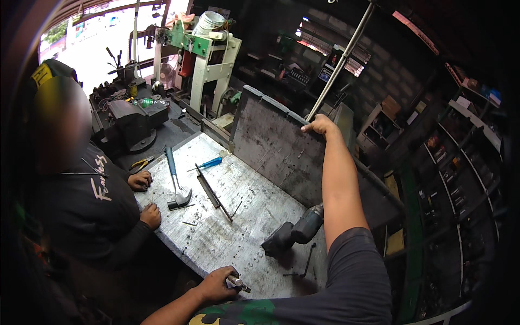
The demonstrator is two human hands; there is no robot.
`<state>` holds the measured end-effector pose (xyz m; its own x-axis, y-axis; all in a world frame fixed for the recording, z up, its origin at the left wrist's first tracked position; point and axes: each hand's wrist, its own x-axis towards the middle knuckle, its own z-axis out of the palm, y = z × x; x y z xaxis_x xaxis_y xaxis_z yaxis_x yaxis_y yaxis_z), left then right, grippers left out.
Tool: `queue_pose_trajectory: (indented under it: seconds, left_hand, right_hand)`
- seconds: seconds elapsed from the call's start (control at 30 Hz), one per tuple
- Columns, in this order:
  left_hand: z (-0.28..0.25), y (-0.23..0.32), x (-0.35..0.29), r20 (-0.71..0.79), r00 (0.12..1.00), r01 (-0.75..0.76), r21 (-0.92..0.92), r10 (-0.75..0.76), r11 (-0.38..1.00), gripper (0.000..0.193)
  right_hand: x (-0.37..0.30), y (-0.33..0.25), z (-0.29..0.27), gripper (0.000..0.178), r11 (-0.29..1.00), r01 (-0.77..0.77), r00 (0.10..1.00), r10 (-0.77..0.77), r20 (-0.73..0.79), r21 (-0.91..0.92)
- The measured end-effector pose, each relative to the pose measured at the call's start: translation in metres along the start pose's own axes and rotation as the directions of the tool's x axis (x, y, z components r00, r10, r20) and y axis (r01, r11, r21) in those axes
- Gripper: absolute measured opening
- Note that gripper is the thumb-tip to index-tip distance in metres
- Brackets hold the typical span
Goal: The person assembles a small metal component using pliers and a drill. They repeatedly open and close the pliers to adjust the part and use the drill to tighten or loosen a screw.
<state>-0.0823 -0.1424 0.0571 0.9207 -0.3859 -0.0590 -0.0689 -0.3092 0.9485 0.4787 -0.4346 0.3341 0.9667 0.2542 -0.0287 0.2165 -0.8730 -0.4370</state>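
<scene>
Low in the picture, my left hand (216, 284) is closed around a short silver metal cylinder (235, 280) with a darker piece by its end. My right arm reaches forward to the upright dark metal panel (281, 149), where my right hand (323, 125) grips the top edge, thumb on the near side and fingers hidden behind. A black power drill (295, 233) lies below that arm, with a T-shaped metal tool (307, 262) beside it. On the metal worktable (216, 244) are a claw hammer (174, 176), a blue-handled screwdriver (211, 163) and a narrow metal bar (211, 189).
A co-worker (92, 200) stands at the left, hands on the table edge. Beyond are a bench vise (132, 122) and a green-and-white press frame (208, 65). A long metal pole (341, 59) slants up beside my right hand. Shelves (460, 173) line the right side.
</scene>
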Motion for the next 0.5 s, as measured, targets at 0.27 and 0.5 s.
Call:
queue_pose_trajectory:
  seconds: [0.27, 0.5]
  left_hand:
    - [-0.007, 0.003, 0.004, 0.027, 0.997, -0.068, 0.013, 0.068, 0.998, 0.044]
    - [-0.003, -0.003, 0.011, 0.033, 0.997, -0.064, 0.01, 0.063, 0.998, 0.041]
  right_hand:
    - [-0.013, -0.012, 0.001, 0.068, 0.997, -0.071, 0.997, 0.071, -0.043, 0.008]
    - [-0.014, -0.013, -0.001, 0.082, 0.995, -0.099, 0.994, 0.1, -0.042, 0.012]
